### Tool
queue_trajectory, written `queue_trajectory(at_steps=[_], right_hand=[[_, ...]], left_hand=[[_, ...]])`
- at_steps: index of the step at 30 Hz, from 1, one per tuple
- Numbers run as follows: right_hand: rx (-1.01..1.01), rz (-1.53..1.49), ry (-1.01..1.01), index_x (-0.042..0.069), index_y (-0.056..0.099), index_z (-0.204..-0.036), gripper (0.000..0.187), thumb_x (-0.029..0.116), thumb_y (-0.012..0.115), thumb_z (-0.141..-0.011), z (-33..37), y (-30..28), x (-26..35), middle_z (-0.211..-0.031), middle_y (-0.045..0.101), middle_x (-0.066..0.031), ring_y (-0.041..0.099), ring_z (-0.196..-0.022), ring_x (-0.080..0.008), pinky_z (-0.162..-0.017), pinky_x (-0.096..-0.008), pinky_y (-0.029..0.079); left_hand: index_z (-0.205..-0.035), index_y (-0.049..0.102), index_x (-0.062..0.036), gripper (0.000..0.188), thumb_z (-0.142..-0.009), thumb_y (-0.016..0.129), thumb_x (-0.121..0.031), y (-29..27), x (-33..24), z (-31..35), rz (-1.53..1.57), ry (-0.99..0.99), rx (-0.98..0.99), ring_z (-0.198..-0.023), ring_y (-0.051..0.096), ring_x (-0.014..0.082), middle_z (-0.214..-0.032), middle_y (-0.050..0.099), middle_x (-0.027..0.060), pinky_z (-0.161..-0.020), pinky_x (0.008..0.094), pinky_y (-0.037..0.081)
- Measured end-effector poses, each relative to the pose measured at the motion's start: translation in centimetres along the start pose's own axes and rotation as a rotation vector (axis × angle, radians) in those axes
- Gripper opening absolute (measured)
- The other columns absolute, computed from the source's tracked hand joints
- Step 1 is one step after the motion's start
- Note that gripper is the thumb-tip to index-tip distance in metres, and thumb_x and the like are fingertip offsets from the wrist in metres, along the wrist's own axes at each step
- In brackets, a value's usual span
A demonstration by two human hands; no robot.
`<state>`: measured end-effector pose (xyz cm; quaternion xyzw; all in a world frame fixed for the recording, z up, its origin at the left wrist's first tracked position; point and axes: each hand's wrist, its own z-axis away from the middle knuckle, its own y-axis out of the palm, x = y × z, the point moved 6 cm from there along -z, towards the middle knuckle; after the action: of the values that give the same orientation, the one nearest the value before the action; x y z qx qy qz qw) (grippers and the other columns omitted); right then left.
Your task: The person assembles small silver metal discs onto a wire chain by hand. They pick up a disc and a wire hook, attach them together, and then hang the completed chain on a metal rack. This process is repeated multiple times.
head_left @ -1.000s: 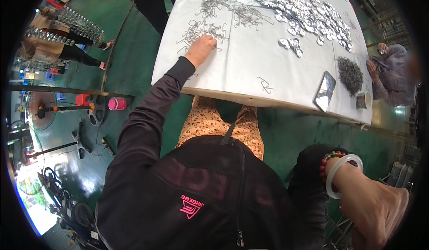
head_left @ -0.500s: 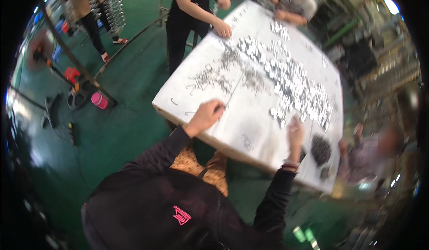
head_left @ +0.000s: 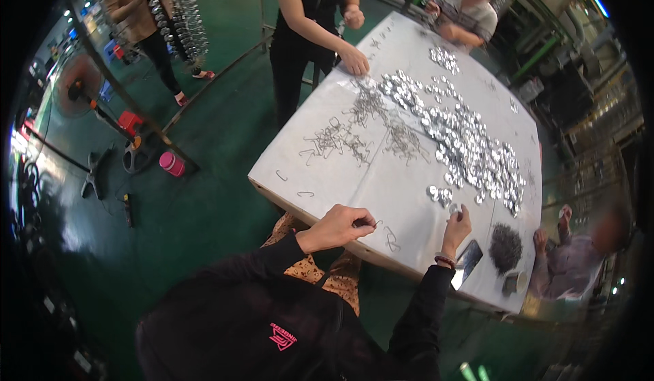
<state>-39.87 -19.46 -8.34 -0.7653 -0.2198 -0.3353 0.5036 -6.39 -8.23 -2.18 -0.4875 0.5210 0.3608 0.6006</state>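
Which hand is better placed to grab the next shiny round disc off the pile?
Right, probably. The right hand is raised at the near edge of the pile of shiny round discs and seems to pinch one already. The left hand sits further left on the white table, pinching a bent wire clip.

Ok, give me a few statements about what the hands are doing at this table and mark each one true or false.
1. The left hand pinches a thin wire piece at the near table edge. True.
2. The right hand holds a round silver disc. True.
3. The right hand rests on the phone. False: the dark phone lies on the table beside the wrist, untouched.
4. The silver discs are stacked in one neat tower. False: the pile of discs is spread loosely across the table.
5. A pink cup stands on the table. False: it is on the green floor.
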Motion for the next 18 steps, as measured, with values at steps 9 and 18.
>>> queue_trajectory(at_steps=[9,18], right_hand=[[0.301,-1.448,0.639,-0.011,0.054,-0.113,0.031,0.004,0.059,-0.086,17.1,3.5,11.7,-0.102,0.061,-0.0137,0.063,-0.089,-0.0203,-0.08,-0.0326,0.055],[0.088,-0.944,0.312,-0.005,0.061,-0.108,0.024,-0.003,0.061,-0.084,18.7,0.6,14.1,-0.095,0.065,-0.0111,0.065,-0.085,-0.0155,-0.074,-0.0249,0.055]], left_hand=[[-0.089,0.063,-0.0017,0.008,-0.081,0.064,-0.004,3.0,-2.7,-1.3,-0.072,0.234,-0.053,-0.087,0.058,0.0189,-0.093,0.061,0.0088,-0.077,0.0295,0.046],[-0.086,0.062,-0.0019,0.009,-0.078,0.065,-0.004,4.5,-4.0,-0.7,-0.263,0.307,0.058,-0.093,0.057,0.0242,-0.096,0.06,0.0099,-0.08,0.0337,0.046]])
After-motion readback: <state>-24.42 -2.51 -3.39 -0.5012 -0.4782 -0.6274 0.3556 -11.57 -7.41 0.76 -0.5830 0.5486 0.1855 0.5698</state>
